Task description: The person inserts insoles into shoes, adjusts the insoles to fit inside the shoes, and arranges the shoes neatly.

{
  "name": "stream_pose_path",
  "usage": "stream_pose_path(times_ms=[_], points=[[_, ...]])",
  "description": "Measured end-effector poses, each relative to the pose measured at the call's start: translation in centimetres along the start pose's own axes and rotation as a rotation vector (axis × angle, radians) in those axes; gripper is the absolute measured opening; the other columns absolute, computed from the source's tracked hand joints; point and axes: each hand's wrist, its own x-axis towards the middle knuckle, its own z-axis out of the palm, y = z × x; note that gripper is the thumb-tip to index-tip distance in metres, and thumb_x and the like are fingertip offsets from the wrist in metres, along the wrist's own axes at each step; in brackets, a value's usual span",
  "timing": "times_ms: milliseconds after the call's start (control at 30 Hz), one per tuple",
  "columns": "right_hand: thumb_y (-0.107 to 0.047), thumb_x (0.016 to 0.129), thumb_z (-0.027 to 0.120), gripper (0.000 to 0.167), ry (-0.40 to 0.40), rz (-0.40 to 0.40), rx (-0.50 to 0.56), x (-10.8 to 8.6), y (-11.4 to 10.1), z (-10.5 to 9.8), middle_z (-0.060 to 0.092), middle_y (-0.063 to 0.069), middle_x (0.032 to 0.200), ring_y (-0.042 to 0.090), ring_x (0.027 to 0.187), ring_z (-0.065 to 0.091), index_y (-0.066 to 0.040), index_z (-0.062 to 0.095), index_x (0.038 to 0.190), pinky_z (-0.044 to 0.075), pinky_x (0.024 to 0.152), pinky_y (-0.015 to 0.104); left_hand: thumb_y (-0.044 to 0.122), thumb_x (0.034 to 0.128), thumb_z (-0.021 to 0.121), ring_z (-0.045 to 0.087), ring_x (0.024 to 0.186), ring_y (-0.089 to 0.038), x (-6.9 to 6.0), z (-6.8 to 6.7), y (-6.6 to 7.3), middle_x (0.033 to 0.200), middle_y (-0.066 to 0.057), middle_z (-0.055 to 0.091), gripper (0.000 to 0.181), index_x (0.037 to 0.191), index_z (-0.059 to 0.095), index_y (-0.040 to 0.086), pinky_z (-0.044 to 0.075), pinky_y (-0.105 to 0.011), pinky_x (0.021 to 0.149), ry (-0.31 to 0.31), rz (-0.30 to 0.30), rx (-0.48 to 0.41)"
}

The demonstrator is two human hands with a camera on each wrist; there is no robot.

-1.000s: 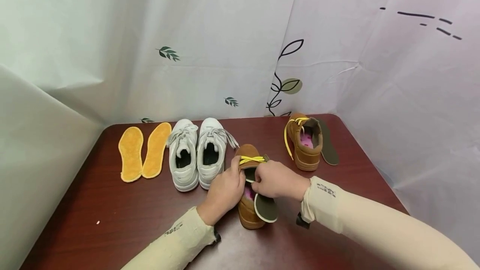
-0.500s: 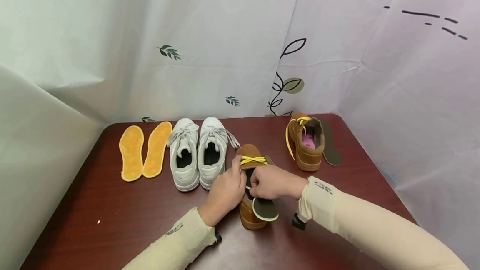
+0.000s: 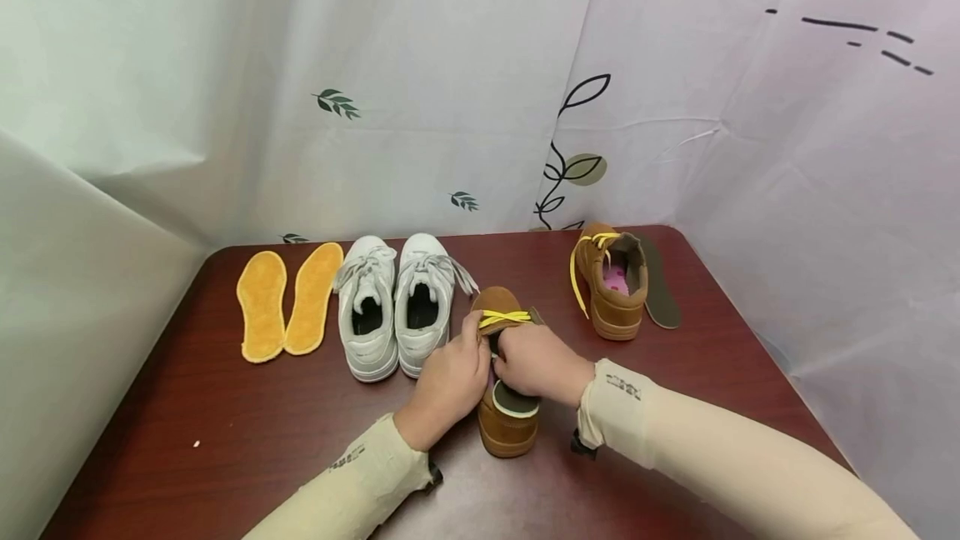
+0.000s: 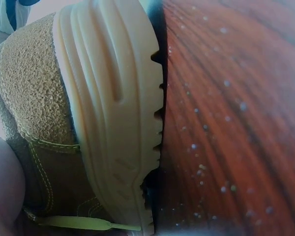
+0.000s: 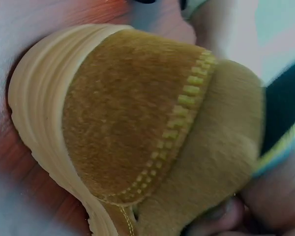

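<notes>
A brown suede shoe with yellow laces [image 3: 507, 437] stands on the table, its toe pointing away from me. My left hand [image 3: 448, 382] grips its left side near the laces; the left wrist view shows the pale ridged sole [image 4: 113, 88] on the wood. Curled at the shoe's opening, my right hand [image 3: 542, 363] holds a dark insole with a white edge [image 3: 517, 400]. The insole's front part is inside the shoe, and its heel end lies over the back of the opening. My right fingertips are hidden inside. In the right wrist view the suede heel [image 5: 128, 108] fills the middle.
At the back right stands the matching brown shoe [image 3: 619, 315], pink inside, beside another dark insole [image 3: 660, 294]. A pair of white sneakers [image 3: 367, 348] is left of my hands. Two orange insoles [image 3: 262, 307] lie further left on the reddish table [image 3: 300, 423].
My right hand has moved left and slightly forward, deeper over the shoe. The insole's heel end, which stuck out to the right, now lies within the shoe's opening. My left hand stays put.
</notes>
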Motion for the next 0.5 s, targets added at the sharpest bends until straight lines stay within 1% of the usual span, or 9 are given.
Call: stream_pose_path(times_ms=[100, 167, 233, 300, 367, 400, 467, 500], points=[[-0.017, 0.093, 0.062, 0.027, 0.06, -0.017, -0.073, 0.1, -0.3, 0.5, 0.055, 0.0, 0.056, 0.021, 0.056, 0.061, -0.014, 0.059, 0.066, 0.053, 0.055, 0.041, 0.022, 0.1035, 0.046, 0.066, 0.059, -0.031, 0.0, 0.0, -0.1, 0.079, -0.01, 0.07, 0.037, 0.137, 0.045, 0.007, 0.05, -0.047, 0.051, 0.004, 0.005, 0.004], [-0.02, 0.093, 0.061, 0.029, 0.056, -0.008, -0.09, 0.1, -0.4, 0.6, 0.055, 0.001, 0.054, 0.023, 0.055, 0.062, -0.014, 0.059, 0.065, 0.053, 0.053, 0.043, 0.022, 0.103, 0.046, 0.067, 0.06, -0.031, -0.1, 0.1, -0.1, 0.079, -0.011, 0.07, 0.037, 0.137, 0.045, 0.006, 0.05, -0.047, 0.052, 0.006, 0.01, 0.009], [-0.025, 0.094, 0.06, 0.027, 0.032, 0.011, -0.086, 0.1, -0.4, 0.6, 0.056, 0.0, 0.056, 0.023, 0.058, 0.063, -0.014, 0.062, 0.069, 0.054, 0.056, 0.043, 0.021, 0.1026, 0.047, 0.067, 0.061, -0.031, -0.1, 0.1, -0.2, 0.081, -0.011, 0.07, 0.038, 0.137, 0.045, 0.006, 0.051, -0.048, 0.053, 0.006, 0.012, 0.012], [-0.031, 0.093, 0.061, 0.025, -0.011, 0.028, -0.069, 0.1, -0.2, 0.4, 0.058, -0.001, 0.06, 0.022, 0.062, 0.064, -0.014, 0.065, 0.077, 0.055, 0.061, 0.042, 0.022, 0.1024, 0.046, 0.067, 0.062, -0.032, -0.1, 0.1, -0.2, 0.082, -0.012, 0.071, 0.038, 0.137, 0.044, 0.005, 0.051, -0.049, 0.054, 0.004, 0.012, 0.013], [-0.035, 0.093, 0.062, 0.024, -0.045, 0.024, -0.051, 0.1, -0.1, 0.1, 0.06, -0.002, 0.064, 0.02, 0.067, 0.064, -0.013, 0.069, 0.087, 0.055, 0.068, 0.041, 0.022, 0.1022, 0.046, 0.068, 0.063, -0.032, -0.1, 0.1, -0.1, 0.083, -0.012, 0.071, 0.038, 0.137, 0.044, 0.006, 0.051, -0.049, 0.055, 0.002, 0.009, 0.009], [-0.037, 0.093, 0.062, 0.024, -0.063, 0.016, -0.047, 0.2, 0.0, -0.1, 0.06, -0.003, 0.065, 0.018, 0.068, 0.063, -0.013, 0.069, 0.09, 0.055, 0.07, 0.041, 0.022, 0.1022, 0.046, 0.068, 0.064, -0.032, -0.1, 0.1, -0.2, 0.083, -0.012, 0.071, 0.039, 0.137, 0.044, 0.006, 0.051, -0.049, 0.055, 0.002, 0.009, 0.007], [-0.037, 0.091, 0.063, 0.025, -0.09, -0.001, -0.039, 0.3, 0.2, -0.4, 0.059, -0.004, 0.063, 0.017, 0.066, 0.061, -0.013, 0.069, 0.086, 0.054, 0.071, 0.039, 0.021, 0.1021, 0.046, 0.068, 0.063, -0.032, -0.1, 0.1, -0.2, 0.083, -0.012, 0.071, 0.038, 0.137, 0.045, 0.005, 0.051, -0.049, 0.054, 0.005, 0.011, 0.005], [-0.036, 0.09, 0.063, 0.025, -0.105, -0.008, -0.037, 0.4, 0.3, -0.5, 0.057, -0.004, 0.061, 0.016, 0.064, 0.059, -0.013, 0.068, 0.081, 0.053, 0.069, 0.038, 0.021, 0.1021, 0.046, 0.068, 0.063, -0.032, -0.1, 0.1, -0.2, 0.082, -0.011, 0.071, 0.038, 0.137, 0.045, 0.005, 0.051, -0.049, 0.054, 0.008, 0.013, 0.005]])
